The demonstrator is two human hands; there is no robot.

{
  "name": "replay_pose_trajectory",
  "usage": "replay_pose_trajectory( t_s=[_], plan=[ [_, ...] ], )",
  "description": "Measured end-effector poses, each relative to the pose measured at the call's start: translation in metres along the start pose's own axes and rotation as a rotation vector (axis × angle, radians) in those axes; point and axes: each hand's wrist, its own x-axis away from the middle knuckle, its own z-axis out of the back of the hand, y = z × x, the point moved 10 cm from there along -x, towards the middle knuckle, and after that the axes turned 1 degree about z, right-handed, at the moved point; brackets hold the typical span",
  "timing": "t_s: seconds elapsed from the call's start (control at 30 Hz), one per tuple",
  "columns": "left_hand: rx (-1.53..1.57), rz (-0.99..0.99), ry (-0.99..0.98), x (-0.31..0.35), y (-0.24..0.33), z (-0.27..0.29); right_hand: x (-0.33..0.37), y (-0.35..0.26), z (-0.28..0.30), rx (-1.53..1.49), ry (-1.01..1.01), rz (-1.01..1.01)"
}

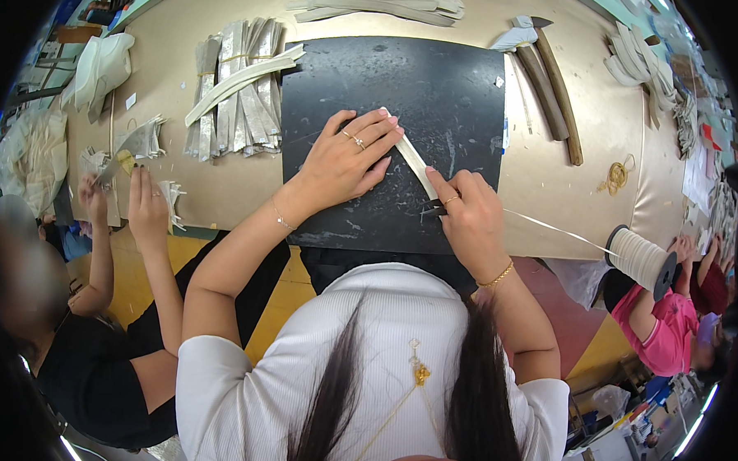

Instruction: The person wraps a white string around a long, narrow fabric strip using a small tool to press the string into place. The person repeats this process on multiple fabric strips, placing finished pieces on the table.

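A pale cream strip (414,167) lies slantwise on a black work mat (343,73). My left hand (349,157) rests over its far end, fingers stretched out and fingertips pressing it to the mat. At the near end, my right hand (471,209) has its index finger on the strip and its other fingers curled. A small dark tool (433,209) juts from under that hand; its kind is mostly hidden. Thin white tape (554,226) runs from a spool (641,259) at the right to my right hand, where its end is hidden.
Left of the mat lie bundled grey strips (236,101), with a cream strip (244,83) across them. More strips (379,3) are at the back. Two wooden-handled hammers (556,99) and rubber bands (616,177) lie at right. A co-worker's hands (146,208) work at left.
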Motion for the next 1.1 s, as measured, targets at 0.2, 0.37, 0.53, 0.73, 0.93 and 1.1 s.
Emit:
replay_pose_trajectory(
  t_s=[0.2,0.37,0.53,0.73,0.93,1.1],
  plan=[
    [-0.063,0.004,-0.037,0.0,0.002,-0.004,0.002,-0.001,-0.004,0.021,0.013,-0.003],
    [-0.102,-0.007,-0.052,0.002,0.005,-0.005,0.002,0.0,-0.005,0.025,0.017,0.003],
    [-0.097,-0.007,-0.073,0.004,0.008,-0.008,0.003,0.0,-0.006,0.03,0.011,0.012],
    [-0.098,-0.005,-0.12,0.008,0.01,-0.013,0.003,0.001,-0.009,0.037,-0.027,-0.004],
    [-0.09,-0.007,-0.133,0.009,0.014,-0.013,0.003,0.0,-0.01,0.05,-0.031,-0.008],
    [-0.012,0.011,-0.1,0.006,0.016,-0.009,0.002,-0.004,-0.011,0.103,-0.02,0.029]
  ],
)
